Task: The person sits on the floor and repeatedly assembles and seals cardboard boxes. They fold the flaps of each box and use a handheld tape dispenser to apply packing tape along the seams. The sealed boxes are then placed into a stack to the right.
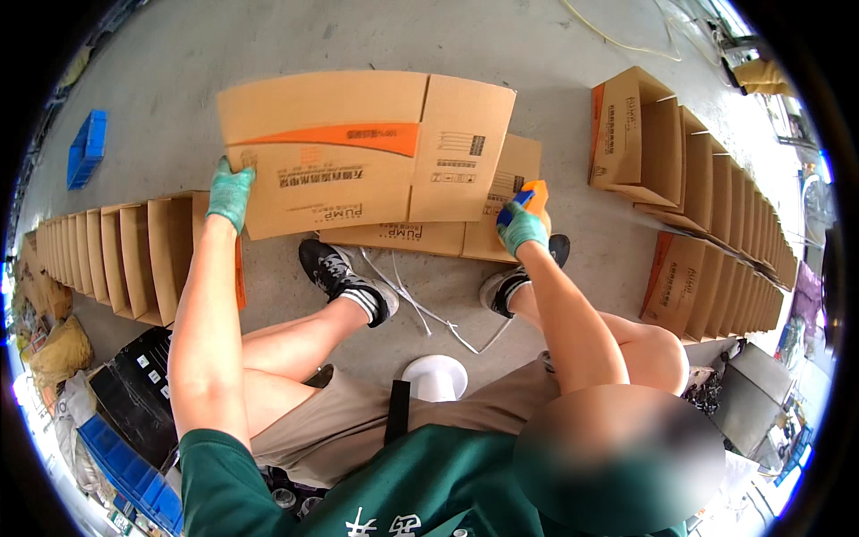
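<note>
A flat cardboard box [327,174] with an orange stripe is held up in front of me, its flaps unfolded. My left hand [231,192], in a green glove, is closed on its left edge. My right hand [522,228], also gloved in green, grips an orange and blue tape dispenser [535,197] beside the box's right end. Beneath the raised box lies another flat cardboard box [403,237], partly covered by it, on the floor between my feet and the raised box.
Rows of opened cardboard boxes stand at left [134,255] and right [707,179]. White strap [420,309] lies loose between my shoes. A blue bin [87,149] sits far left on the grey floor. A white round-topped stand [436,376] is between my legs.
</note>
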Motion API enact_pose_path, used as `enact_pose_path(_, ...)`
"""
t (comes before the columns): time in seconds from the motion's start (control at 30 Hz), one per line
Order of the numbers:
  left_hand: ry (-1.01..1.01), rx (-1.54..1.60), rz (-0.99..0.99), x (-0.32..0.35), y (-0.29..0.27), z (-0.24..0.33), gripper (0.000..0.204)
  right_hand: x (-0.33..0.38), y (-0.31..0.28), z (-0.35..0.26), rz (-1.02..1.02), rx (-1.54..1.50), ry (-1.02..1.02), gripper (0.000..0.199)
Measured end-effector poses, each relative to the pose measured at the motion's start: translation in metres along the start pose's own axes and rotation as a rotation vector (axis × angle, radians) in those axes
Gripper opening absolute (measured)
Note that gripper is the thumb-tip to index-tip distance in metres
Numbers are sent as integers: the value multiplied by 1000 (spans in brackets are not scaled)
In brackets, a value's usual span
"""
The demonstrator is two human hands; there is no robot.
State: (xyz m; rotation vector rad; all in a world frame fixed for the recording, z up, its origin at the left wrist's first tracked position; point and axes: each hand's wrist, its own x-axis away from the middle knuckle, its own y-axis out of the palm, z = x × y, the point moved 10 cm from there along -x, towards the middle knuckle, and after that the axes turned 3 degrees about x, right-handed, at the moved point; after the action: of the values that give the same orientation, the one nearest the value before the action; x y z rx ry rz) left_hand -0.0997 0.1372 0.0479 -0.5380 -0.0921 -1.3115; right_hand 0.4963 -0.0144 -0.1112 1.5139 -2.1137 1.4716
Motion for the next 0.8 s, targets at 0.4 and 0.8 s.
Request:
enact_pose_path(0.4,43,-105,96,49,-41,-17,50,189,-81,-287,370,872,-1079,65)
enact_pose_path(0.8,106,-430,162,95,-67,83,35,266,-44,-239,215,936,-1379,60)
